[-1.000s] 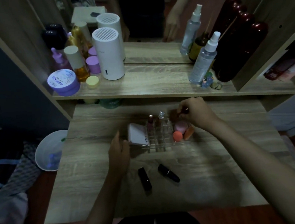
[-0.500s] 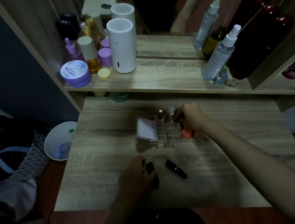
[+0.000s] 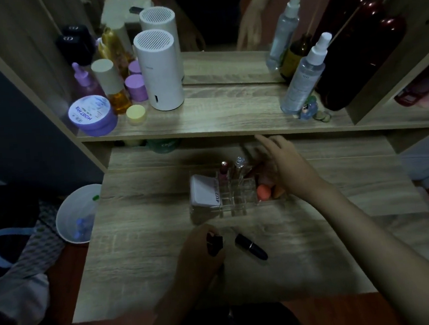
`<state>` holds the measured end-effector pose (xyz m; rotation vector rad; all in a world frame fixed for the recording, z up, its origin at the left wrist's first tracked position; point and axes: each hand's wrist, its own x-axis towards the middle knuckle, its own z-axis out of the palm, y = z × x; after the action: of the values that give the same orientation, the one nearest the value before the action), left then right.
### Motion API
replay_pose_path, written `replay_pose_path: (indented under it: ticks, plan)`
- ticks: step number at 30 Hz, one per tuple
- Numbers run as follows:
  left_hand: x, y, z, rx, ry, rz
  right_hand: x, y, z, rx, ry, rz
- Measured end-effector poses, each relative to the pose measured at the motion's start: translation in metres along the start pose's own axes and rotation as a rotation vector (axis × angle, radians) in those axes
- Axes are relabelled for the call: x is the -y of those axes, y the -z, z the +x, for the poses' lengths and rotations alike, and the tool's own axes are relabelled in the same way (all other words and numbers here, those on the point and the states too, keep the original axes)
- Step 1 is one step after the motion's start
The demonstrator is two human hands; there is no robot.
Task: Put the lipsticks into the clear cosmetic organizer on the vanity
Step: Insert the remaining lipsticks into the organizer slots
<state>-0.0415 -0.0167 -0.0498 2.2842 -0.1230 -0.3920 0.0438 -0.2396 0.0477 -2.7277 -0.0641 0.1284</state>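
The clear cosmetic organizer (image 3: pixel 234 207) stands mid-vanity. It holds a white compact (image 3: pixel 206 194), two upright lipsticks (image 3: pixel 224 170) and orange sponges (image 3: pixel 264 191). My right hand (image 3: pixel 283 164) hovers over its right rear, fingers spread and blurred, holding nothing I can see. My left hand (image 3: pixel 203 251) is closed around a dark lipstick (image 3: pixel 213 243) at the front of the vanity top. A second black lipstick (image 3: pixel 250 246) lies on the wood just right of it.
An upper shelf (image 3: pixel 230 114) carries a white cylinder (image 3: pixel 158 71), purple jars, bottles and spray bottles (image 3: pixel 304 74) before a mirror. A white bin (image 3: pixel 76 215) sits on the floor at left, beside bags. A dark stool shows at the bottom edge.
My left hand dropped from beside the organizer to the front lipsticks and closed on the left one. My right hand, which held a lipstick at the organizer, lifted with its fingers spread.
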Motion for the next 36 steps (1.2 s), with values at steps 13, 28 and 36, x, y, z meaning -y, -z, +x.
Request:
replay_pose_path:
  ticks: [13, 28, 36]
  plan:
    - [-0.043, 0.024, 0.027, -0.175, -0.223, -0.240, 0.015, -0.066, -0.106, 0.038, -0.110, 0.091]
    - [-0.064, 0.029, 0.083, -0.269, -0.280, -0.257, 0.003, -0.102, -0.114, 0.151, -0.270, 0.123]
    - [-0.061, 0.020, 0.086, -0.206, -0.234, -0.142, 0.020, -0.043, -0.068, -0.200, -0.110, 0.201]
